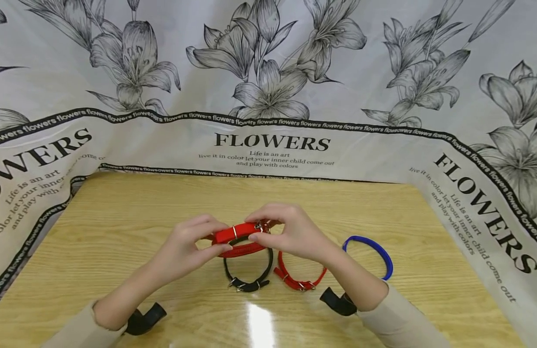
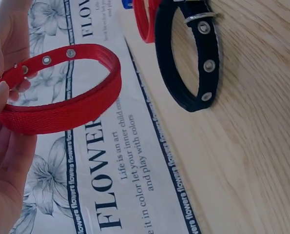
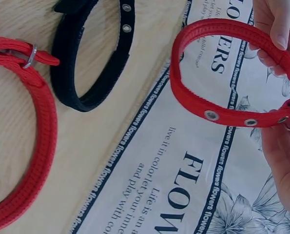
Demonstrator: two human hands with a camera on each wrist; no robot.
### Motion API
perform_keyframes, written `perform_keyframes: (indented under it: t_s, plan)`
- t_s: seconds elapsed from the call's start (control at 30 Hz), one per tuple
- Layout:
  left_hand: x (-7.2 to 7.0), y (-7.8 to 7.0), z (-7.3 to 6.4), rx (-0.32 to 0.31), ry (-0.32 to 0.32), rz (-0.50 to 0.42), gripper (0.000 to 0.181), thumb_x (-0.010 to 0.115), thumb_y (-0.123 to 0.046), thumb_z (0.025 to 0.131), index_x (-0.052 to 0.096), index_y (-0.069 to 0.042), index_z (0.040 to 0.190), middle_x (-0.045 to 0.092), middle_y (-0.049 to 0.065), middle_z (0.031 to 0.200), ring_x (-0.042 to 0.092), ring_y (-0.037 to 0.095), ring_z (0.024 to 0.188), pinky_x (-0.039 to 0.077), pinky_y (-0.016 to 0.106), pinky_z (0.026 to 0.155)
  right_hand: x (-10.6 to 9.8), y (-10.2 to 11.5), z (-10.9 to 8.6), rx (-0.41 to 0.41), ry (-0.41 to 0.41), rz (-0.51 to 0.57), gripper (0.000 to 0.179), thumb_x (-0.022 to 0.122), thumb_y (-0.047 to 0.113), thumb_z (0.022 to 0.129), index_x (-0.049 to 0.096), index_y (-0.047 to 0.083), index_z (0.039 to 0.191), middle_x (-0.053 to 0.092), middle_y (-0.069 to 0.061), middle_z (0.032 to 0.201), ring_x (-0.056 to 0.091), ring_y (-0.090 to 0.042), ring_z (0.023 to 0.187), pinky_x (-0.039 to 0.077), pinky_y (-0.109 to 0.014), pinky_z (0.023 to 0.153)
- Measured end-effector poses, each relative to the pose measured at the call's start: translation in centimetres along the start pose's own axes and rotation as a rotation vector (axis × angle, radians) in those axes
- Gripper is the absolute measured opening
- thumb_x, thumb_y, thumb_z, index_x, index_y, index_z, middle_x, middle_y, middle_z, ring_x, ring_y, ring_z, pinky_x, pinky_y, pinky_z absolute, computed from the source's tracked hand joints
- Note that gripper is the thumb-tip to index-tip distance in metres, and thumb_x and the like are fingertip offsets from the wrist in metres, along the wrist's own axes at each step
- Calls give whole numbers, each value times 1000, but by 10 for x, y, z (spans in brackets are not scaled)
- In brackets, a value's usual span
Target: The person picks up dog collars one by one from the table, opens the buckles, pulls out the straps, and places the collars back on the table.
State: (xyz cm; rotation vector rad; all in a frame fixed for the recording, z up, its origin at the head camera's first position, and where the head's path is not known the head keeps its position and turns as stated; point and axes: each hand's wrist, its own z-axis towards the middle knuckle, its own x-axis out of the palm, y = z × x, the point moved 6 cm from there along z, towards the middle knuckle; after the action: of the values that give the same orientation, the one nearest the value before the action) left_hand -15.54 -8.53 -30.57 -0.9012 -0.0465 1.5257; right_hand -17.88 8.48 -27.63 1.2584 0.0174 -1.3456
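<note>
A: Where do we place the held red collar [image 1: 246,230]?
B: Raised over the surface [image 1: 155,198], masking the far edge of the black collar [image 1: 246,286] in the head view. The left hand [image 1: 192,244] pinches 1 end; the right hand [image 1: 290,234] pinches beside the metal fitting [image 1: 258,225].
A: Risk?
B: We judge a slackened pinch could drop it onto the black collar.
A: Views?
B: The right wrist view shows us 3 eyelets [image 3: 211,115], unclear from the head; it lacks the blue collar [image 1: 381,251], right of the black collar.
</note>
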Motion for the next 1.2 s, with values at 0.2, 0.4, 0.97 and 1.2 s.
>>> perform_keyframes:
  t_s: [0.2, 0.4, 0.97, 1.2]
  plan:
    - [6, -4, 5, 21, 30, -26, 34, 80, 6, 66, 68, -4, 97, 63, 2, 84, 60, 10, 73, 53, 18, 63, 2, 17, 2, -131, 28, -143, 19, 74, 5, 78, 70, 4, 97, 66, 0, 91, 56, -7, 76, 49, -18, 64]
    - [11, -9, 10, 51, 85, 49, 27, 79, 3, 68, 68, -5, 91, 60, -3, 78, 55, 5, 67, 48, 13, 56, 13, 38, 3, -289, 98, -376, 17, 74, 0, 76, 71, 3, 93, 61, 0, 83, 53, -9, 72, 45, -11, 66]
    - [12, -10, 9, -15, 85, 43, 23, 80, -2, 70, 69, -6, 90, 57, -7, 77, 52, 4, 68, 47, 15, 55, 2, 31, -5, -241, 47, -241, 18, 72, -6, 76, 69, 1, 92, 61, -2, 84, 54, -9, 73, 49, -16, 62]
    - [11, -11, 7, -10, 55, 9, 25, 79, -1, 71, 70, -7, 93, 60, -5, 79, 52, 5, 68, 44, 13, 54, 1, 31, -9, -219, -11, -228, 19, 68, -10, 77, 67, -1, 93, 61, -4, 88, 57, -11, 79, 49, -14, 69]
